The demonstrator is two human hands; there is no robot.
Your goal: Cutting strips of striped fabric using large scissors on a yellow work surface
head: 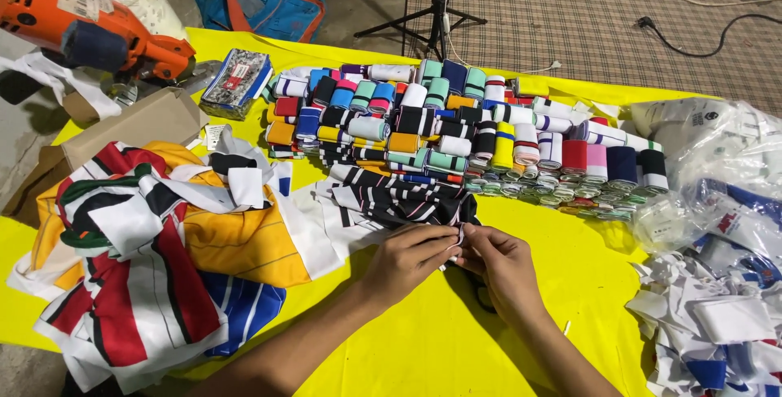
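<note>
My left hand (407, 260) and my right hand (503, 268) meet at the centre of a yellow cloth-covered table (423, 348). Both pinch the near edge of a black-and-white striped fabric piece (399, 195) that lies spread just beyond my fingers. A small bit of white and pink trim shows between my fingertips. Behind the fabric lies a large pile of rolled striped knit bands (456, 132) in many colours.
A heap of striped shirt pieces (155, 242) lies at the left. White fabric scraps (717, 324) and plastic bags (717, 153) sit at the right. A cardboard box (122, 124), an orange power tool (90, 26) and a small printed packet (236, 79) are at the back left. A tripod (440, 6) stands on the floor.
</note>
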